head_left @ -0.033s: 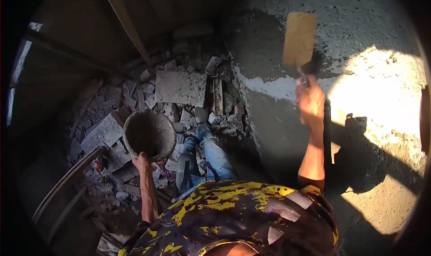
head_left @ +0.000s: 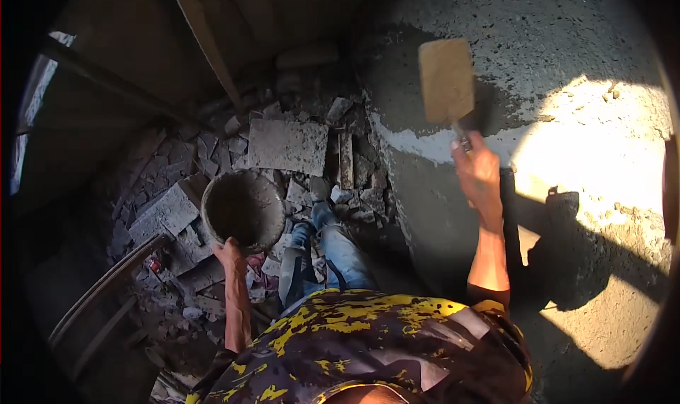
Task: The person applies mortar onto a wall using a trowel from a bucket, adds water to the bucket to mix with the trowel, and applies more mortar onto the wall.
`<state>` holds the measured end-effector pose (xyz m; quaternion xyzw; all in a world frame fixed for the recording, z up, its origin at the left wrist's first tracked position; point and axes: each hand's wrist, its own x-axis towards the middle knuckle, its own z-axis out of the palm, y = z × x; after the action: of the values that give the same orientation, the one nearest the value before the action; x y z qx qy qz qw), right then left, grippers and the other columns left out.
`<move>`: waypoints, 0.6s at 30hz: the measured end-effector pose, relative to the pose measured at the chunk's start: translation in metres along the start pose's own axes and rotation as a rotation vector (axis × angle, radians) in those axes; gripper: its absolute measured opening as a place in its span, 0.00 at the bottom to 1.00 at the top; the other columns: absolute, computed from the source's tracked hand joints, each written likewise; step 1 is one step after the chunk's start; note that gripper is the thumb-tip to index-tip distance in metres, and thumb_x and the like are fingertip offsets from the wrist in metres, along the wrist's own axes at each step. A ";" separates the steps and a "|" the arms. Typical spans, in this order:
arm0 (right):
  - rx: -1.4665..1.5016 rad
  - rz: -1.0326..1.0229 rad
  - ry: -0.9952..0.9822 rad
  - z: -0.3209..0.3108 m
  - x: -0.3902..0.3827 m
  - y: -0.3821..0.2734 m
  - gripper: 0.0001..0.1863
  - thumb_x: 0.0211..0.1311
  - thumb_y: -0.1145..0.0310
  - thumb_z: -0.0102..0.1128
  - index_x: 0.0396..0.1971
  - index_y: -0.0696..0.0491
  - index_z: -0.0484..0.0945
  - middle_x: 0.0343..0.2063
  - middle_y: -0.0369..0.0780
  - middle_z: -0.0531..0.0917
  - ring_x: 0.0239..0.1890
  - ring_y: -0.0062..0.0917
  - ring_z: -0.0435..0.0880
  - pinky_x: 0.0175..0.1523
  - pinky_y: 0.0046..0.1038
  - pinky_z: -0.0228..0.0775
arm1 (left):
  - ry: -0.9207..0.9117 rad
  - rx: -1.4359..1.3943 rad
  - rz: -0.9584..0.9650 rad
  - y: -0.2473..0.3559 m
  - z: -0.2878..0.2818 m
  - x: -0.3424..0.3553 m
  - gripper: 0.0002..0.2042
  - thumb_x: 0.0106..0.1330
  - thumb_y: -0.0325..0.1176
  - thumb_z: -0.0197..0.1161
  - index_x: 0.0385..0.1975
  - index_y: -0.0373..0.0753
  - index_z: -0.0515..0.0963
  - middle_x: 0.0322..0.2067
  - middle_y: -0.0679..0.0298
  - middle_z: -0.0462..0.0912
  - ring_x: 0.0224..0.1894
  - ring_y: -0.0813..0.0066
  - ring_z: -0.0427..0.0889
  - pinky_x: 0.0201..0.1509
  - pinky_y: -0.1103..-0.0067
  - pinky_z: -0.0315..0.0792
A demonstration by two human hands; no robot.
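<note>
My left hand (head_left: pixel 230 254) is closed on the near rim of a round mortar bucket (head_left: pixel 268 197), tilted so its dark inside shows; how much mortar lies in it is hard to tell. Closed around a handle, my right hand (head_left: pixel 479 174) holds a trowel (head_left: pixel 446 80) with a broad, rounded-corner blade, tan with dried or wet mortar. The blade is over the grey plastered wall (head_left: pixel 432 206) at the right, beside a dark wet patch; whether it touches the surface I cannot tell. A pale, smoother band crosses the wall below the blade.
Broken rubble covers the floor around my feet, with a flat slab (head_left: pixel 287 146) ahead and a pale block (head_left: pixel 166 209) left of the bucket. A wooden post (head_left: pixel 205 43) slants down at the back. Curved boards (head_left: pixel 106 287) lie at the left. Bright sunlight (head_left: pixel 595 149) hits the wall's right side.
The trowel and my right hand have moved left and slightly down across the wall. The bucket in my left hand has shifted slightly to the right.
</note>
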<state>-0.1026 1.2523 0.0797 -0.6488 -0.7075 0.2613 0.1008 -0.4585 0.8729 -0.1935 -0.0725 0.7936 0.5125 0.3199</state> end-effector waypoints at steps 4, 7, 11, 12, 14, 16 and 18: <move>-0.436 -0.478 -0.277 0.090 -0.046 -0.003 0.11 0.57 0.67 0.55 0.38 0.55 0.74 0.30 0.46 0.79 0.37 0.37 0.82 0.37 0.36 0.75 | -0.251 -0.060 0.170 0.044 0.092 -0.027 0.24 0.52 0.21 0.53 0.53 0.33 0.69 0.41 0.63 0.78 0.38 0.76 0.76 0.41 0.81 0.70; -0.697 -0.600 -0.271 0.193 -0.031 -0.022 0.11 0.53 0.71 0.54 0.34 0.59 0.76 0.34 0.46 0.80 0.40 0.39 0.82 0.37 0.37 0.77 | -0.303 0.157 0.467 0.090 0.126 -0.058 0.24 0.51 0.22 0.51 0.52 0.29 0.70 0.42 0.52 0.80 0.42 0.67 0.78 0.49 0.76 0.70; -0.640 -0.634 -0.327 0.239 -0.014 -0.041 0.07 0.51 0.72 0.54 0.26 0.58 0.79 0.30 0.48 0.81 0.36 0.41 0.83 0.36 0.39 0.77 | -0.373 0.338 0.578 0.137 0.141 -0.091 0.36 0.50 0.22 0.50 0.66 0.49 0.61 0.54 0.33 0.70 0.29 0.67 0.80 0.35 0.75 0.72; -0.550 -0.651 -0.388 0.239 -0.013 -0.040 0.07 0.50 0.71 0.54 0.26 0.57 0.80 0.28 0.49 0.81 0.34 0.43 0.83 0.36 0.39 0.77 | -0.378 0.348 0.601 0.139 0.138 -0.085 0.37 0.49 0.21 0.51 0.66 0.52 0.61 0.58 0.28 0.60 0.31 0.66 0.82 0.36 0.77 0.72; -0.449 -0.668 -0.447 0.245 -0.020 -0.031 0.09 0.49 0.69 0.55 0.28 0.57 0.81 0.24 0.51 0.80 0.32 0.49 0.82 0.36 0.41 0.76 | -0.400 0.346 0.554 0.152 0.125 -0.079 0.38 0.49 0.21 0.51 0.66 0.52 0.61 0.59 0.27 0.57 0.34 0.66 0.82 0.38 0.77 0.72; -0.306 -0.649 -0.591 0.275 -0.034 -0.027 0.10 0.49 0.67 0.57 0.26 0.58 0.81 0.23 0.51 0.80 0.29 0.47 0.82 0.34 0.41 0.75 | -0.448 0.362 0.593 0.144 0.112 -0.066 0.38 0.49 0.20 0.52 0.66 0.49 0.61 0.60 0.32 0.59 0.44 0.64 0.82 0.45 0.77 0.72; -0.068 -0.707 -0.680 0.325 -0.041 0.003 0.12 0.49 0.65 0.59 0.25 0.61 0.78 0.20 0.50 0.80 0.19 0.43 0.78 0.28 0.37 0.70 | -0.511 0.323 0.588 0.140 0.107 -0.053 0.37 0.49 0.20 0.52 0.66 0.47 0.61 0.60 0.36 0.63 0.46 0.65 0.81 0.47 0.77 0.72</move>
<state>-0.2506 1.1348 -0.1873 -0.2500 -0.8853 0.3848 -0.0748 -0.4325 1.0192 -0.0841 0.3376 0.7457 0.4524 0.3540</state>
